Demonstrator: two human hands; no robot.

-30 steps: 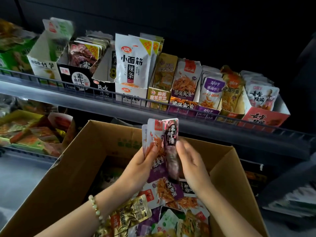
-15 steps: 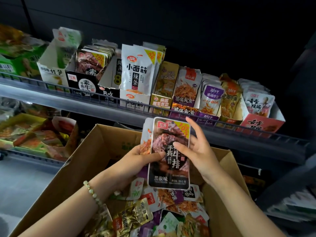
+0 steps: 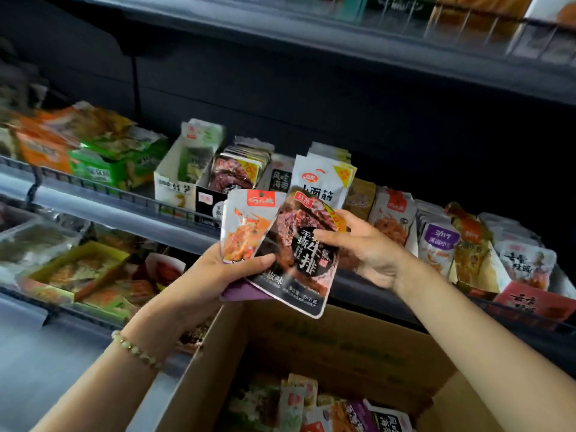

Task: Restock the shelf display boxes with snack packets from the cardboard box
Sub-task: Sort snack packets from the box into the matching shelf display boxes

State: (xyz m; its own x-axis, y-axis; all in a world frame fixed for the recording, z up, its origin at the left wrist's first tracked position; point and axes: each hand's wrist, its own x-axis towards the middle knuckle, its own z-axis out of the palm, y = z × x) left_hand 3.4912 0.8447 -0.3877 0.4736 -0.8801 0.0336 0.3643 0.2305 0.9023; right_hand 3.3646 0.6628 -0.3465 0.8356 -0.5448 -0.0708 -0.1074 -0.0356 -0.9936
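My left hand [image 3: 215, 275] grips a white and purple snack packet [image 3: 244, 226] and the lower edge of a dark beef-steak packet [image 3: 299, 263]. My right hand [image 3: 367, 247] pinches the dark packet at its right side, thumb across its front. Both packets are fanned out above the open cardboard box [image 3: 327, 347], which holds several loose packets [image 3: 327, 410]. Just behind them on the shelf stands a black display box [image 3: 207, 202] of matching dark packets [image 3: 237, 173].
A row of display boxes lines the shelf: a white one [image 3: 171, 185] at the left, white noodle packets [image 3: 324, 179], purple packets [image 3: 438, 244] and a red box [image 3: 530, 300] at the right. A wire rail [image 3: 93, 185] fronts the shelf. A lower shelf tray [image 3: 78, 269] sits left.
Both hands rose with the packets from inside the box up to shelf level. The dark packet has tilted and slid off the white one. The view has swung upward.
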